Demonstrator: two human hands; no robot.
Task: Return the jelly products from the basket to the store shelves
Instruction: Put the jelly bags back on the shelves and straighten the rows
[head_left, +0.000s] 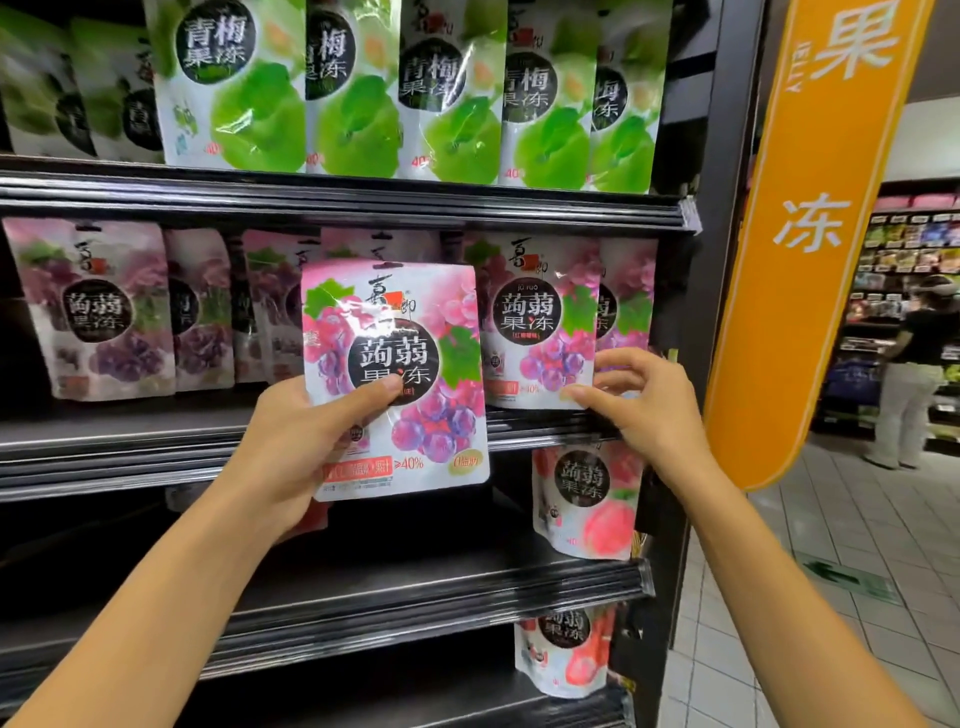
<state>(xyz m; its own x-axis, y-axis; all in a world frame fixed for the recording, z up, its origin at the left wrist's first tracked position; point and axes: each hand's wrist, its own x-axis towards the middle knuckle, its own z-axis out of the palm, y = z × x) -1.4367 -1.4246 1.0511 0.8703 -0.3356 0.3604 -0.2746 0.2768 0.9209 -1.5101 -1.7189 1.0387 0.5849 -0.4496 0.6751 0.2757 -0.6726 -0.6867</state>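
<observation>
My left hand (311, 441) grips a pink grape jelly pouch (410, 415) by its lower left side and holds it upright in front of the middle shelf (130, 431). My right hand (639, 400) pinches the lower right corner of a matching grape pouch (540, 322) that stands on that shelf at the right. Between that pouch and the grape pouches further left (104, 312), more grape pouches stand behind the held one. The basket is out of view.
Green plum jelly pouches (363, 88) fill the top shelf. Peach pouches (587, 499) stand on the right of the two lower shelves, whose left parts are dark. An orange sign (810, 234) hangs at the shelf's right end. A person (914, 374) stands in the far aisle.
</observation>
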